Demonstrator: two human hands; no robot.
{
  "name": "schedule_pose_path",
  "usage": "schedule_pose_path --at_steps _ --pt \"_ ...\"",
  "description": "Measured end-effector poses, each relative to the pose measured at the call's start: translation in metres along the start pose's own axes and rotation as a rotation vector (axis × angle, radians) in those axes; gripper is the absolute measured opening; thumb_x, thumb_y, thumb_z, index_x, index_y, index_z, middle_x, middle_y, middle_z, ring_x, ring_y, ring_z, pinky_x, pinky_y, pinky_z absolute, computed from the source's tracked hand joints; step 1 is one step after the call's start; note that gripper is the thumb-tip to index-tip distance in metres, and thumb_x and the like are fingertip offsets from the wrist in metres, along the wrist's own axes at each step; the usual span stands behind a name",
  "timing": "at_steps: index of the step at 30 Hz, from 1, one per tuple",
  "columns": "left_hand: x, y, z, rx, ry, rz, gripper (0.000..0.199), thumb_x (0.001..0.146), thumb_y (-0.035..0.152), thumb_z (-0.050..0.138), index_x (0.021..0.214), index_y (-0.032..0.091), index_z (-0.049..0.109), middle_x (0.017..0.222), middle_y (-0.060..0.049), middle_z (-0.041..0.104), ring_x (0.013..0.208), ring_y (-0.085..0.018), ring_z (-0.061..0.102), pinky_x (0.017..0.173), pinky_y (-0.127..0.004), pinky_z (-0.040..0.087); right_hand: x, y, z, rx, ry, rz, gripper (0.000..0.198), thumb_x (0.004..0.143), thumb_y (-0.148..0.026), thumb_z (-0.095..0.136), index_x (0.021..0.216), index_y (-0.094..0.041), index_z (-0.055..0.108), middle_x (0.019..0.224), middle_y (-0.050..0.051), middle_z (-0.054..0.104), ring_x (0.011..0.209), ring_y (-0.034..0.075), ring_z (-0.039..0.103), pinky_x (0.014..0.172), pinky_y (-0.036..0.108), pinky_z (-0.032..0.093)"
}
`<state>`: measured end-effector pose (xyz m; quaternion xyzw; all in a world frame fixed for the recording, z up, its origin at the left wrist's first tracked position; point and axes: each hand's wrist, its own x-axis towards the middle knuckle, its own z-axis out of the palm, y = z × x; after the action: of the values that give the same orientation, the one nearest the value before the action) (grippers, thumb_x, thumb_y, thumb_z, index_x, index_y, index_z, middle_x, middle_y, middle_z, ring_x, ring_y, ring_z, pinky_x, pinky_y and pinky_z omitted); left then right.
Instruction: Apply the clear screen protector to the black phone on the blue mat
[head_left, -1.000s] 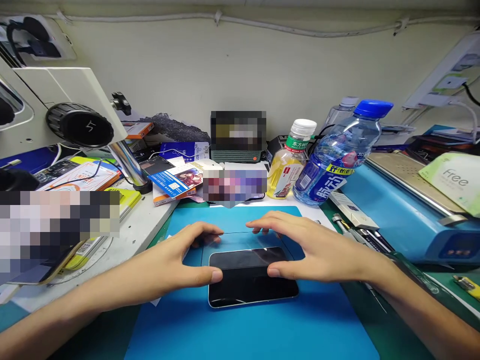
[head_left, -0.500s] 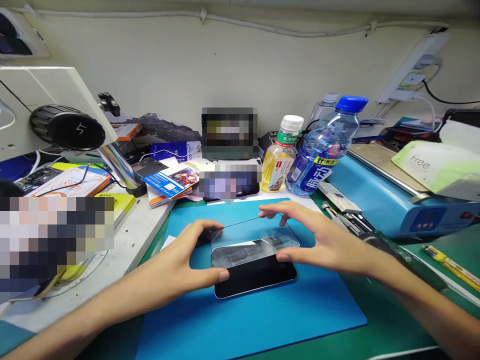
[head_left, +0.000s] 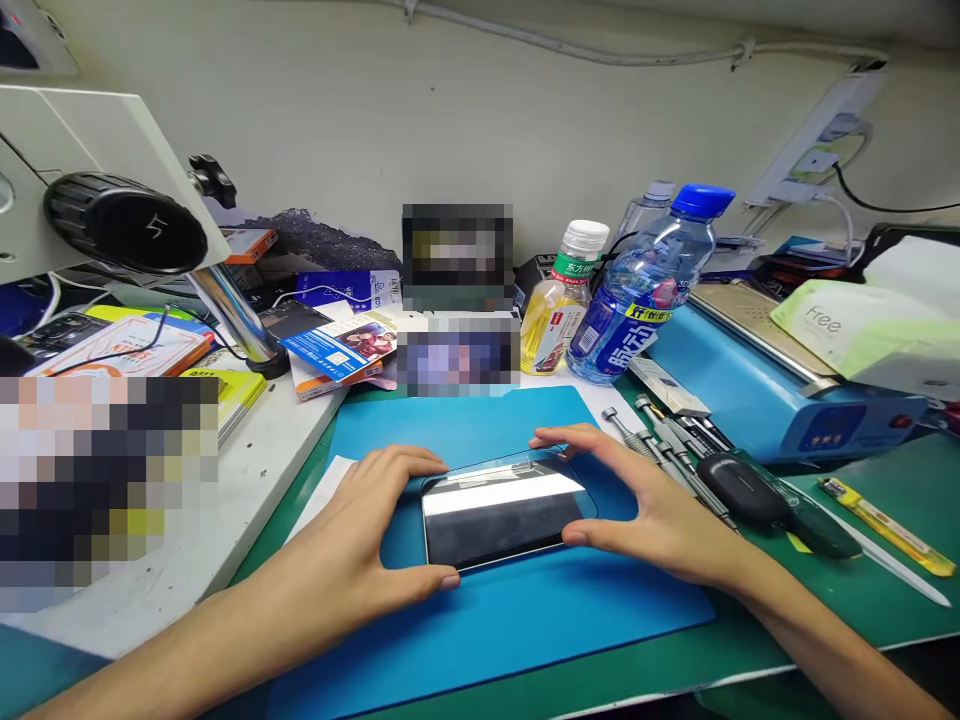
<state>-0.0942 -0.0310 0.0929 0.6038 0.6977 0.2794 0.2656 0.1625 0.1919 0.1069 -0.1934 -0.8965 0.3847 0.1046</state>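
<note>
A phone (head_left: 487, 543) with a dark screen lies on a blue mat (head_left: 465, 640). Over it is a clear glass screen protector (head_left: 517, 488) with a thin black border, nearly in line with the phone and reflecting a bright band. Whether it touches the screen, I cannot tell. My left hand (head_left: 390, 510) grips the protector's left end, thumb at the near corner and fingers at the far one. At the other end, my right hand (head_left: 637, 495) pinches it the same way, thumb on the near corner and fingers behind the far edge.
At the back stand a yellow drink bottle (head_left: 559, 300) and a blue-capped bottle (head_left: 645, 290). A blue machine (head_left: 757, 385), several screwdrivers (head_left: 686, 455) and a black case (head_left: 742, 490) lie right. A microscope stand (head_left: 232, 315) and boxes (head_left: 127, 345) are left.
Both hands have brought the glass protector closer to the phone and more squarely over it, covering most of the screen. The view has shifted slightly.
</note>
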Motion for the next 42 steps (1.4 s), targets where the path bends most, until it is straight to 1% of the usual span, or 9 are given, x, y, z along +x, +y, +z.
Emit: schedule_pose_path --at_steps 4,9,15,21,25,29,32,36,42 --pt "0.000 -0.001 0.002 0.023 -0.003 0.020 0.059 0.095 0.049 0.076 0.146 0.032 0.052 0.153 -0.009 0.054 0.145 -0.035 0.049 0.123 -0.056 0.044 -0.002 0.004 0.003 -0.009 -0.019 -0.002 0.076 0.086 -0.058 0.086 0.152 -0.032 0.060 0.155 0.012 0.061 0.144 0.039 0.058 0.123 0.060 0.046" --pt "-0.001 0.003 0.002 0.031 0.000 0.011 0.057 0.096 0.047 0.077 0.145 0.031 0.053 0.150 -0.009 0.055 0.142 -0.034 0.051 0.122 -0.055 0.044 -0.004 0.008 0.004 -0.024 -0.031 0.018 0.075 0.087 -0.058 0.086 0.153 -0.036 0.057 0.156 0.010 0.060 0.144 0.039 0.057 0.124 0.062 0.043" --pt "-0.001 0.002 0.002 0.014 -0.041 -0.014 0.058 0.095 0.044 0.078 0.144 0.033 0.050 0.151 -0.007 0.052 0.143 -0.032 0.048 0.123 -0.055 0.043 -0.005 0.009 0.003 -0.056 -0.056 0.022 0.075 0.088 -0.058 0.084 0.154 -0.038 0.055 0.157 0.009 0.059 0.146 0.038 0.055 0.124 0.059 0.046" --pt "0.000 0.002 0.004 0.024 -0.039 -0.022 0.060 0.095 0.042 0.078 0.147 0.036 0.047 0.153 -0.005 0.047 0.143 -0.032 0.046 0.123 -0.056 0.041 -0.006 0.013 0.004 -0.098 -0.062 0.021 0.075 0.090 -0.058 0.083 0.155 -0.041 0.052 0.158 0.005 0.058 0.147 0.036 0.055 0.125 0.056 0.046" --pt "-0.004 0.000 0.007 0.024 -0.011 -0.021 0.063 0.094 0.042 0.079 0.148 0.039 0.046 0.154 -0.004 0.044 0.144 -0.031 0.044 0.123 -0.054 0.042 -0.007 0.011 0.006 -0.084 -0.050 0.050 0.072 0.089 -0.060 0.083 0.153 -0.043 0.055 0.158 0.003 0.058 0.147 0.037 0.054 0.125 0.057 0.045" --pt "-0.005 -0.005 0.009 0.019 0.005 -0.017 0.066 0.092 0.043 0.081 0.148 0.041 0.045 0.152 -0.002 0.044 0.143 -0.032 0.044 0.122 -0.055 0.042 -0.007 0.008 0.009 -0.042 0.000 0.100 0.069 0.087 -0.064 0.083 0.149 -0.046 0.058 0.157 0.000 0.059 0.147 0.037 0.054 0.128 0.057 0.041" --pt "-0.003 -0.007 0.009 0.017 -0.011 -0.015 0.067 0.091 0.042 0.082 0.147 0.042 0.045 0.150 -0.001 0.045 0.142 -0.031 0.044 0.121 -0.056 0.042 -0.006 0.008 0.010 -0.049 -0.023 0.081 0.071 0.087 -0.062 0.084 0.150 -0.045 0.057 0.157 0.001 0.058 0.147 0.037 0.054 0.127 0.057 0.042" --pt "0.000 -0.007 0.007 0.001 -0.015 -0.023 0.068 0.090 0.042 0.085 0.146 0.042 0.047 0.149 -0.002 0.046 0.140 -0.031 0.045 0.121 -0.056 0.041 -0.005 0.010 0.009 -0.055 -0.001 0.091 0.071 0.087 -0.063 0.083 0.150 -0.045 0.058 0.156 0.001 0.059 0.145 0.036 0.056 0.127 0.055 0.043" --pt "0.001 -0.006 0.005 -0.026 -0.032 -0.033 0.070 0.088 0.046 0.088 0.147 0.038 0.051 0.148 -0.005 0.048 0.139 -0.033 0.046 0.120 -0.057 0.042 -0.006 0.018 0.007 -0.122 -0.033 0.019 0.073 0.089 -0.059 0.083 0.154 -0.049 0.051 0.159 -0.002 0.058 0.146 0.034 0.057 0.125 0.052 0.047"
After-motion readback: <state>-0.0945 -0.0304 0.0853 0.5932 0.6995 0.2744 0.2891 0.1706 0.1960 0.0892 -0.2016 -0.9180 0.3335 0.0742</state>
